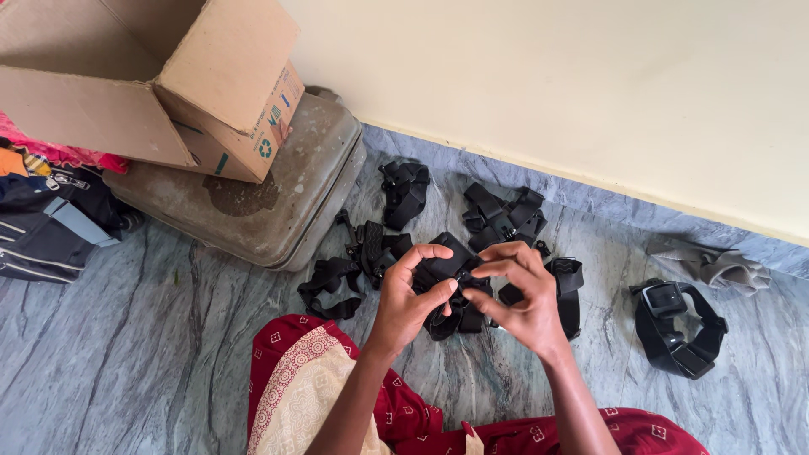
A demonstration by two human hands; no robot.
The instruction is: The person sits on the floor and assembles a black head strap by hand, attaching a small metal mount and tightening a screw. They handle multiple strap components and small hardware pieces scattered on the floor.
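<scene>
The black strap piece sits right between the 2 hands, held just above the marble floor in the middle of the scene. It is a folded band with a small buckle-like part, and its long axis seems to run roughly left to right, from one set of fingertips to the other, though the fingers cover much of it. The left hand pinches it from the left, thumb and forefinger closed on its near edge. The right hand meets it from the right, fingers curled and closed on the same piece, so the 2 hands are together, almost touching at the fingertips. Neither is clearly nearer; both clamp it.

Just beyond and under the hands lies a loose heap of similar black straps on the floor, with 2 more bundles farther off toward the wall. Well apart to the right lies 1 separate black strap with a buckle, and beyond it a grey cloth. To the far left stands a worn grey suitcase lying flat, with an open cardboard box resting on it. The person's red patterned garment fills the near edge.
</scene>
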